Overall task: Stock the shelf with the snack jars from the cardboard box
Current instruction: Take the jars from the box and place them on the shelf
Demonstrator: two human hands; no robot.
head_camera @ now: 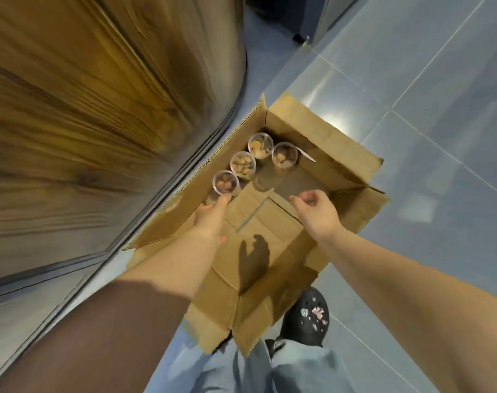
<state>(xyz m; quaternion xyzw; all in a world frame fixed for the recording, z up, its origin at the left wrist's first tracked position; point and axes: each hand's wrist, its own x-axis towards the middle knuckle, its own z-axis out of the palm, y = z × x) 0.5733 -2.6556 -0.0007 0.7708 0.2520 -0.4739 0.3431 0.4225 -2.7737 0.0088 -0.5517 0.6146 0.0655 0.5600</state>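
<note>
The wood-grain cabinet side fills my left, blurred, and the grey tiled floor spreads to my right. The cardboard box sits on the floor between them, its flaps open and one long side just beside the foot of the cabinet. My jeans and a black shoe show at its near corner.

My left hand reaches down into the box with fingers stretched out, holding nothing; the fingertips are at the near rim of the closest jar, but I cannot tell whether they touch it. My right hand hangs over the middle of the box, fingers loosely curled and empty.

The snack jars — four clear ones I can count — stand upright in the far left corner: three in a row along the cabinet-side wall, one beside the farthest.
</note>
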